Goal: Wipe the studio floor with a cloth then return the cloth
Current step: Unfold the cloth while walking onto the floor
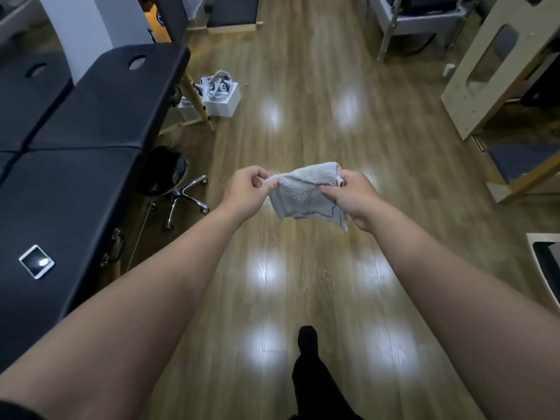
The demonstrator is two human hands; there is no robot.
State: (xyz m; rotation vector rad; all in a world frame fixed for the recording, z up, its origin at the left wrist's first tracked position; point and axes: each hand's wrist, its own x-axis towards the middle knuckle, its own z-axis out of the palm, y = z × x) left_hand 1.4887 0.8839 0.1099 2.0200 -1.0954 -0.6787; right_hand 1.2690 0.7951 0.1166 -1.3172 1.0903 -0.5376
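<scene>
View: head camera, looking forward and down
Item: pale grey terry cloth [306, 189], soft, nubby pile, dark stitched hem, crumpled into a rough rectangle
Location: held in the air between both hands, well above the glossy brown wood-plank floor [303, 101]; not touching it
Left hand [247, 189]: fingers pinching the cloth's left corner between thumb and forefinger
Right hand [353, 197]: fingers curled round the cloth's right edge, thumb on top
Key relation: cloth's long axis runs hand to hand, left to right; both hands equally near; floor lies straight below
Judgement: cloth likely being spread or folded; wiping not visibly under way
Surroundings: black padded massage bed [91, 122], left; black swivel stool with chrome legs [172, 183] beside it
</scene>
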